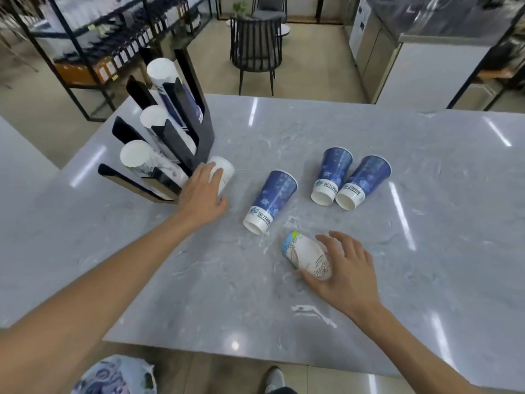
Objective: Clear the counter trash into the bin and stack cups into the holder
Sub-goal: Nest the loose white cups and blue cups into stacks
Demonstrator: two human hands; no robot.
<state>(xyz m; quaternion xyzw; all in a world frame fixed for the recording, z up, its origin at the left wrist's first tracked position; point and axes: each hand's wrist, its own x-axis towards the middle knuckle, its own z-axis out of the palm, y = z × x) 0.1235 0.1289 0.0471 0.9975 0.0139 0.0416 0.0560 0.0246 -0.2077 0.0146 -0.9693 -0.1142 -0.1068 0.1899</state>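
A black cup holder [196, 129] stands at the counter's left, with three stacks of cups [159, 71] leaning in its slots. My left hand [203, 191] lies over a white cup [225, 173] lying on its side against the holder's base, fingers curled on it. My right hand [343, 270] wraps around another white printed cup [305, 253] lying on the counter near me. Three blue cups lie on their sides: one in the middle [272, 200], two side by side further right [331, 176] [363, 180].
The grey marble counter [426, 251] stretches right and toward me. A plastic-lined bin [116, 375] sits on the floor below the near edge, left of my shoe [274, 378]. A dark chair [255, 49] and shelving stand beyond the counter.
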